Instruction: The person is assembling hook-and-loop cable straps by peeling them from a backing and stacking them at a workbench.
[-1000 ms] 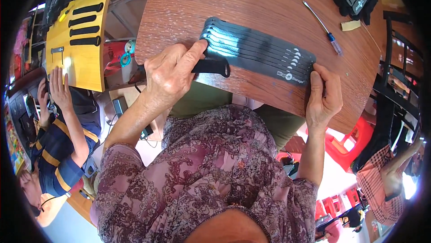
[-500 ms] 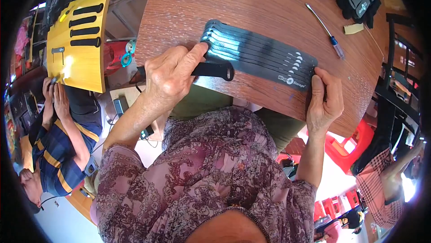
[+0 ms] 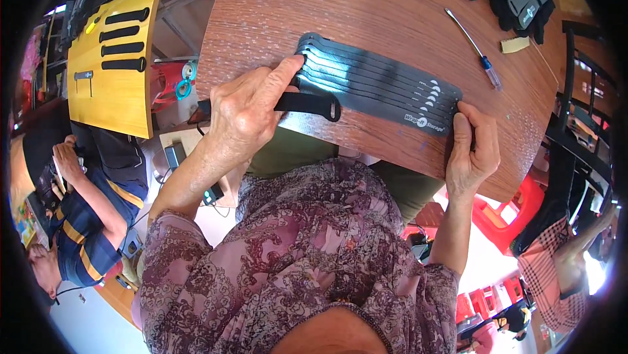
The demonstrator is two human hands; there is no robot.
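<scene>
A fanned stack of dark grey, glossy cards (image 3: 379, 76) with white printing lies slightly slanted on the brown wooden table. Closed around a black strap (image 3: 307, 103), my left hand (image 3: 242, 112) is at the stack's left end, its index fingertip touching the cards' edge. The strap's slotted end sticks out to the right, below the stack; its middle is hidden by my fingers. At the other end, my right hand (image 3: 473, 145) has its fingers curled and pressed together against the cards' right edge.
A screwdriver (image 3: 485, 60) lies at the right of the table. Beyond it are a bundle of black straps (image 3: 520, 4) and a small beige piece (image 3: 515, 45). On the left, a yellow table (image 3: 111, 109) bears several black straps (image 3: 124, 64); a co-worker (image 3: 88, 223) sits beside it.
My hands, the strap and the cards have barely shifted. At the left, the co-worker's hands have drawn back from the yellow table's edge.
</scene>
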